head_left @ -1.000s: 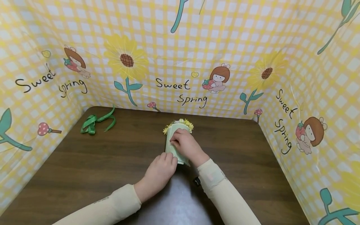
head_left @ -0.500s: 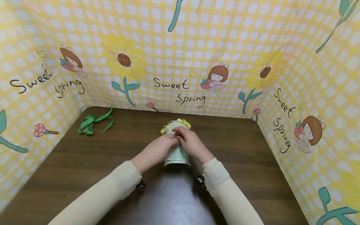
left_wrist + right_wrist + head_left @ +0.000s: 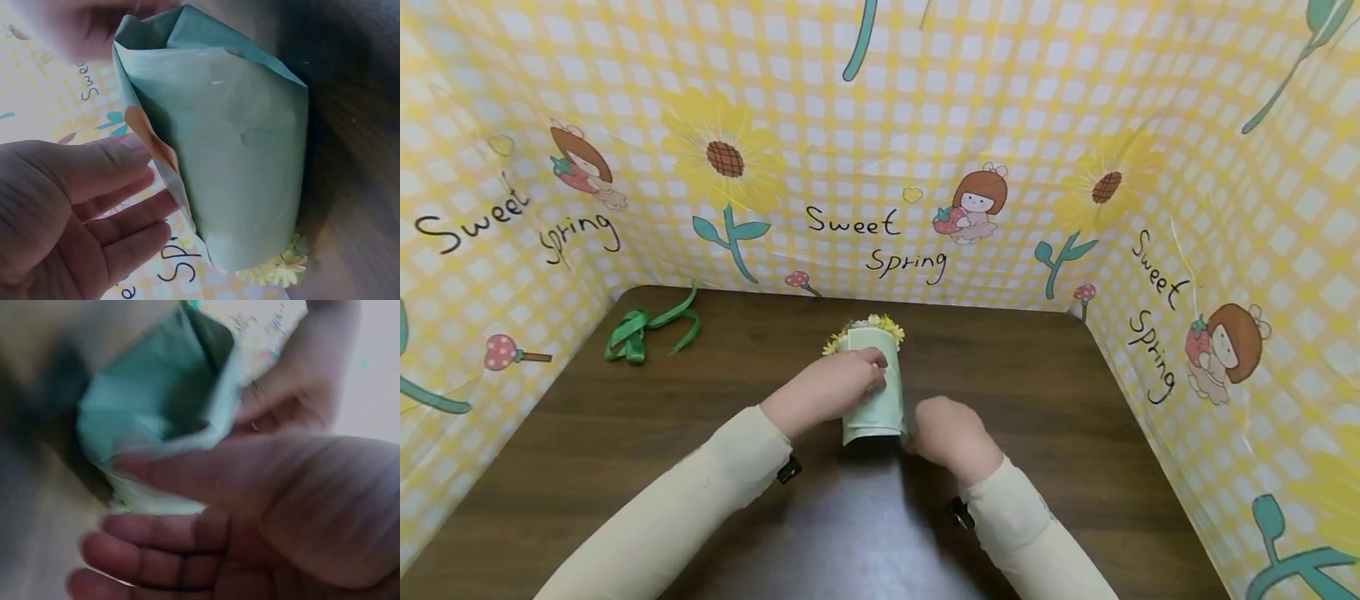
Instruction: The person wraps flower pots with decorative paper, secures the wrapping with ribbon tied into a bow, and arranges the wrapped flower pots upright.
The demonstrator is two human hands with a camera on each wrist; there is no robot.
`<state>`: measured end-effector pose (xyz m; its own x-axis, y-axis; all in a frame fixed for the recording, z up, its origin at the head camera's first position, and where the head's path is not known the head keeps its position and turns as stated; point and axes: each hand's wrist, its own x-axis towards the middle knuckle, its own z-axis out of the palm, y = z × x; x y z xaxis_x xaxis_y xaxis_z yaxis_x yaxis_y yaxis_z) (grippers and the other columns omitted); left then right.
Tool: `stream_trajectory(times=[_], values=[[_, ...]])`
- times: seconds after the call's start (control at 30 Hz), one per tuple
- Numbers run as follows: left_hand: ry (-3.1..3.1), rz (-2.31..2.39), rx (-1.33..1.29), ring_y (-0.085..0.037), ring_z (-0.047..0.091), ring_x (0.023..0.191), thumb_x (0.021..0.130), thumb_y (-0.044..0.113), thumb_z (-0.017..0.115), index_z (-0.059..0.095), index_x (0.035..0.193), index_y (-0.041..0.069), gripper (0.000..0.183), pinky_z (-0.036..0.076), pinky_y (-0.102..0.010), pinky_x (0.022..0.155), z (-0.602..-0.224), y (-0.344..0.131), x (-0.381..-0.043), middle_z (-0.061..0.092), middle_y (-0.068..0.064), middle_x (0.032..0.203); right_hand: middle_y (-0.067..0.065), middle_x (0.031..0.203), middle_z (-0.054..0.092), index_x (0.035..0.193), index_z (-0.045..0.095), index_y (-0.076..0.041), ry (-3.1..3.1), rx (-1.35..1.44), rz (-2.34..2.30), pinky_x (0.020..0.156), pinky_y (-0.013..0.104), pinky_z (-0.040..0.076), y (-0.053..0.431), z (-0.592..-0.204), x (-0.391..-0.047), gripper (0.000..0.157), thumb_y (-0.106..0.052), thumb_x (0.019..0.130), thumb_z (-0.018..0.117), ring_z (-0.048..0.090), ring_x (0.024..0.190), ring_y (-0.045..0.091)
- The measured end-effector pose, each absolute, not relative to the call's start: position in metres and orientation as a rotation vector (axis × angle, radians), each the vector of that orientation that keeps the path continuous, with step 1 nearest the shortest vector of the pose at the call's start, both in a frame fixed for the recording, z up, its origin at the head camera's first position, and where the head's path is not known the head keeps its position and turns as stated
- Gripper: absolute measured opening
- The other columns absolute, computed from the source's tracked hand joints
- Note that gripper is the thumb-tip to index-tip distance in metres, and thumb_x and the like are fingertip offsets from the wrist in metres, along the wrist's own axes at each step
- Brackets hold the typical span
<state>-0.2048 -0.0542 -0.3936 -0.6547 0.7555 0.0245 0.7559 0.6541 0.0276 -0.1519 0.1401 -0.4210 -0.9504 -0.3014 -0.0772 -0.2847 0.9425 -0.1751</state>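
A bouquet wrapped in pale green paper lies on the table, its yellow and white flowers pointing away from me. My left hand is at the wrapping's left side. In the left wrist view, the thumb and a fingertip of the left hand pinch the paper's side edge, with the other fingers loosely bent. My right hand is by the lower right corner of the paper. In the right wrist view it is blurred; its thumb overlaps the paper's open lower end and its fingers are apart from the thumb.
A loose green ribbon lies at the table's far left corner. Yellow checked cloth with printed flowers and lettering rises around the back and sides of the brown wooden table.
Both hands came together over the paper, the left moving up from its lower end. The right hand has since moved down and right to the lower corner; the left stays on the wrapping.
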Motion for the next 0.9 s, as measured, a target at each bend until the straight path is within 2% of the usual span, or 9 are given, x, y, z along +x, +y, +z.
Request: stream_trajectory(times=[0.07, 0.1, 0.23, 0.3, 0.43, 0.53, 0.63, 0.73, 0.9], values=[[-2.863, -0.017, -1.276, -0.020, 0.068, 0.102, 0.094, 0.008, 0.071, 0.080, 0.098, 0.018, 0.013, 0.056, -0.035, 0.086, -0.391, -0.053, -0.204, 0.071, -0.003, 0.117, 0.001, 0.064, 0.060, 0.062, 0.056, -0.016, 3.008, -0.439, -0.207, 0.050, 0.042, 0.050, 0.137, -0.429, -0.145, 0.038, -0.034, 0.085, 0.081, 0.060, 0.059, 0.020], [-2.877, -0.002, -1.257, -0.019, 0.068, 0.098, 0.094, 0.008, 0.070, 0.079, 0.094, 0.018, 0.014, 0.056, -0.034, 0.084, -0.390, -0.053, -0.204, 0.072, -0.002, 0.112, 0.001, 0.062, 0.060, 0.061, 0.056, -0.016, 3.052, -0.461, -0.199, 0.048, 0.042, 0.049, 0.135, -0.435, -0.142, 0.040, -0.037, 0.084, 0.081, 0.060, 0.057, 0.020], [-2.904, 0.027, -1.224, -0.015, 0.062, 0.077, 0.093, 0.005, 0.069, 0.077, 0.084, 0.019, 0.019, 0.051, -0.031, 0.068, -0.389, -0.054, -0.201, 0.073, 0.001, 0.090, 0.003, 0.055, 0.055, 0.055, 0.051, -0.016, 3.251, -0.496, -0.187, 0.040, 0.040, 0.045, 0.132, -0.457, -0.138, 0.040, -0.026, 0.085, 0.076, 0.057, 0.048, 0.022], [-2.921, 0.027, -1.210, -0.014, 0.062, 0.075, 0.093, 0.005, 0.070, 0.078, 0.086, 0.020, 0.018, 0.050, -0.030, 0.065, -0.389, -0.054, -0.199, 0.073, 0.001, 0.089, 0.001, 0.052, 0.052, 0.053, 0.049, -0.016, 3.276, -0.482, -0.253, 0.038, 0.038, 0.041, 0.133, -0.463, -0.136, 0.039, -0.020, 0.083, 0.074, 0.053, 0.045, 0.020], [-2.917, 0.041, -1.222, -0.014, 0.062, 0.076, 0.092, 0.006, 0.072, 0.079, 0.088, 0.020, 0.017, 0.049, -0.030, 0.065, -0.389, -0.054, -0.198, 0.074, 0.000, 0.092, 0.000, 0.050, 0.049, 0.051, 0.047, -0.017, 3.287, -0.448, -0.294, 0.037, 0.036, 0.038, 0.132, -0.464, -0.129, 0.042, -0.018, 0.085, 0.072, 0.049, 0.043, 0.017], [-2.884, 0.077, -1.258, -0.016, 0.061, 0.075, 0.093, 0.008, 0.071, 0.077, 0.084, 0.020, 0.016, 0.049, -0.031, 0.064, -0.388, -0.054, -0.199, 0.071, -0.001, 0.088, 0.000, 0.048, 0.048, 0.050, 0.048, -0.017, 3.381, -0.459, -0.145, 0.035, 0.036, 0.037, 0.129, -0.460, -0.122, 0.048, -0.030, 0.083, 0.079, 0.049, 0.041, 0.018], [-2.849, 0.125, -1.290, -0.020, 0.063, 0.077, 0.095, 0.012, 0.072, 0.075, 0.084, 0.020, 0.014, 0.050, -0.033, 0.065, -0.387, -0.055, -0.199, 0.071, -0.003, 0.089, -0.001, 0.046, 0.048, 0.048, 0.049, -0.019, 3.514, -0.506, 0.055, 0.032, 0.034, 0.034, 0.124, -0.459, -0.118, 0.054, -0.048, 0.074, 0.086, 0.048, 0.038, 0.018], [-2.834, 0.156, -1.297, -0.022, 0.065, 0.080, 0.096, 0.014, 0.072, 0.076, 0.086, 0.021, 0.013, 0.051, -0.034, 0.066, -0.387, -0.056, -0.200, 0.072, -0.004, 0.093, -0.002, 0.045, 0.047, 0.046, 0.047, -0.021, 3.626, -0.612, 0.233, 0.032, 0.032, 0.033, 0.121, -0.461, -0.121, 0.052, -0.042, 0.071, 0.087, 0.048, 0.039, 0.016], [-2.850, 0.198, -1.305, -0.023, 0.065, 0.083, 0.095, 0.015, 0.074, 0.077, 0.090, 0.022, 0.009, 0.052, -0.035, 0.069, -0.388, -0.056, -0.199, 0.073, -0.002, 0.099, -0.004, 0.042, 0.042, 0.044, 0.039, -0.022, 3.665, -0.752, 0.369, 0.032, 0.030, 0.031, 0.124, -0.466, -0.125, 0.049, -0.024, 0.068, 0.081, 0.046, 0.038, 0.014]])
